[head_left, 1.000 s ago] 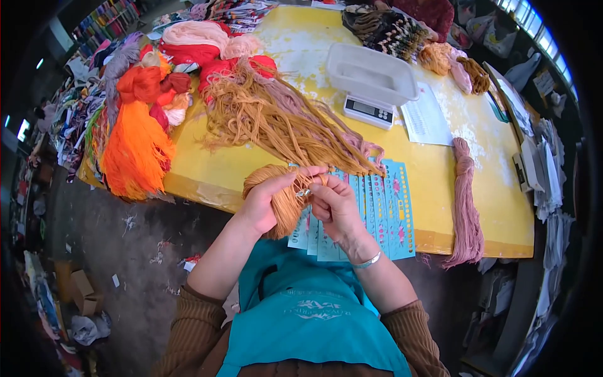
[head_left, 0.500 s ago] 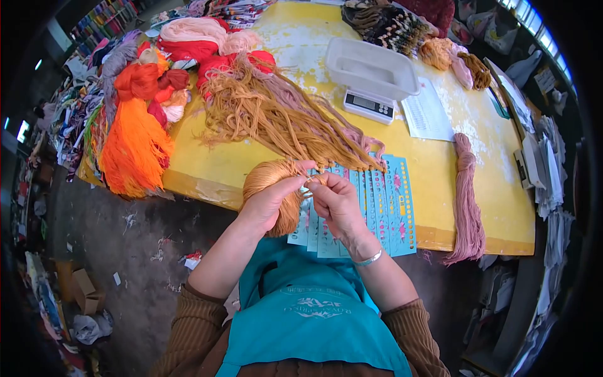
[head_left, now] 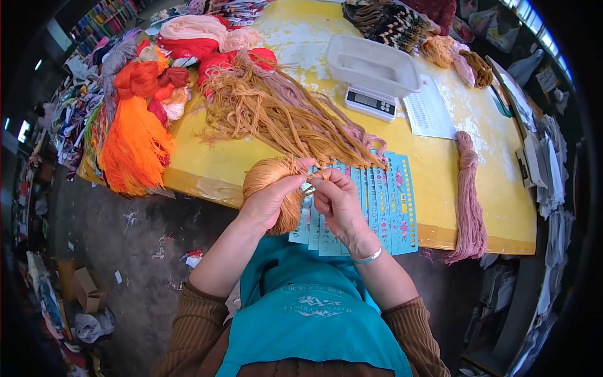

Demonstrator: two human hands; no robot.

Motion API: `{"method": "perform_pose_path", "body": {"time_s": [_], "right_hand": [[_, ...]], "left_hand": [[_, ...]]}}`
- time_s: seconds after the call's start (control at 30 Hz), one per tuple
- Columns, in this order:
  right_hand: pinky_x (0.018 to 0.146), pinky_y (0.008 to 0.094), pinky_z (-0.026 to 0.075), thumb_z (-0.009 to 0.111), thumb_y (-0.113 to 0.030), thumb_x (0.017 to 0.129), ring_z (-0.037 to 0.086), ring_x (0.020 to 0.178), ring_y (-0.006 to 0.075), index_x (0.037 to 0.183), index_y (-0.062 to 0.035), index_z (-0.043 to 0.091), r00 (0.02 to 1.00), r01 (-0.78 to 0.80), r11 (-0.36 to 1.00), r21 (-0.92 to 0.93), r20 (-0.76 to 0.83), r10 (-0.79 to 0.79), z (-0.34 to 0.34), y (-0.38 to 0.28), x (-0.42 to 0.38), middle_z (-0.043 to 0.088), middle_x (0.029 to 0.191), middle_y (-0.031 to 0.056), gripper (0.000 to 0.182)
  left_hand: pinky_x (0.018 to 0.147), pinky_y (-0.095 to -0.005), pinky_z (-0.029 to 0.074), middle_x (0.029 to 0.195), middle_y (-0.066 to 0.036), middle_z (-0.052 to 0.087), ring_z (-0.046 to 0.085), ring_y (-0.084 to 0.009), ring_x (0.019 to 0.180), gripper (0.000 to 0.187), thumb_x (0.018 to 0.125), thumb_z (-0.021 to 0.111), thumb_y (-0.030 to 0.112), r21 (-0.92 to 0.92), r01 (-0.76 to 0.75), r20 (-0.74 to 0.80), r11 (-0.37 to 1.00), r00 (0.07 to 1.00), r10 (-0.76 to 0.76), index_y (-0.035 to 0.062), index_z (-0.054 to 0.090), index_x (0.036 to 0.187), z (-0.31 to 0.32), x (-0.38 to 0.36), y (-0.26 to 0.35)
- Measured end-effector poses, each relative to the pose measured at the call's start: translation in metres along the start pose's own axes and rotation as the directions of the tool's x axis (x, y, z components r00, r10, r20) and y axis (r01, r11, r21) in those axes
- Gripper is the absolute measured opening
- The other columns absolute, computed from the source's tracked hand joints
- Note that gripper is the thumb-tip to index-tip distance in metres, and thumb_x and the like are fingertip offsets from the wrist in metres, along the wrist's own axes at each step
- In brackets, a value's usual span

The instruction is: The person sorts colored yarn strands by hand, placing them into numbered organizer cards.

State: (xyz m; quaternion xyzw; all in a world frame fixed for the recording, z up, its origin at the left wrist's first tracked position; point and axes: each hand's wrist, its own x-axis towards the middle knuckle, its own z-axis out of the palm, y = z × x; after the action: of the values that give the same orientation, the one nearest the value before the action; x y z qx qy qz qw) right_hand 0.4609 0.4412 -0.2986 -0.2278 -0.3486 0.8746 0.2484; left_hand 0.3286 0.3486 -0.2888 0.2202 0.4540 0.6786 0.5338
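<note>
A thick skein of golden-tan thread is gripped in my left hand, its bulk hanging to the left of the fingers. My right hand, with a silver bangle at the wrist, pinches strands at the skein's upper right end. Both sets of fingertips nearly meet there. Beneath and beside my right hand lie several blue cards with rows of punched holes and pink flower prints. Just beyond my hands, loose tan and mauve thread bundles spread over the table.
On the yellow table stands a digital scale bearing a clear plastic tub. A printed sheet lies beside it. A mauve skein hangs over the right front edge. Orange thread and red bundles are piled at left.
My hands keep almost the same hold on the skein. The right fingers have shifted slightly at the strands. The view has moved a little.
</note>
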Motion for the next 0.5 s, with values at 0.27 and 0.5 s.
{"method": "perform_pose_path", "body": {"time_s": [0.27,0.5], "right_hand": [[0.042,0.0212,0.024,0.063,-0.007,0.088,0.034,0.046,0.0047,0.084,-0.0063,0.060,0.999,0.003,0.999,0.037,-0.048,-0.002,0.000,0.002,0.002,0.048,0.061,-0.0034,0.005],[0.040,0.0197,0.025,0.059,-0.011,0.091,0.045,0.047,0.0066,0.090,-0.0069,0.057,0.998,-0.060,0.997,0.044,0.017,0.060,-0.005,0.000,0.005,0.064,0.078,0.0038,0.005]], "left_hand": [[0.105,-0.0313,0.037,0.125,-0.009,0.059,0.052,-0.0162,0.119,0.037,0.090,0.057,0.010,-0.008,0.009,0.001,1.000,1.000,-0.009,-0.0014,0.056,0.125,0.001,0.000,0.002],[0.097,-0.0308,0.043,0.114,-0.008,0.063,0.057,-0.0162,0.108,0.035,0.087,0.058,0.010,-0.208,0.131,0.050,0.969,0.991,-0.123,-0.0024,0.060,0.119,-0.011,0.006,-0.001]]}}
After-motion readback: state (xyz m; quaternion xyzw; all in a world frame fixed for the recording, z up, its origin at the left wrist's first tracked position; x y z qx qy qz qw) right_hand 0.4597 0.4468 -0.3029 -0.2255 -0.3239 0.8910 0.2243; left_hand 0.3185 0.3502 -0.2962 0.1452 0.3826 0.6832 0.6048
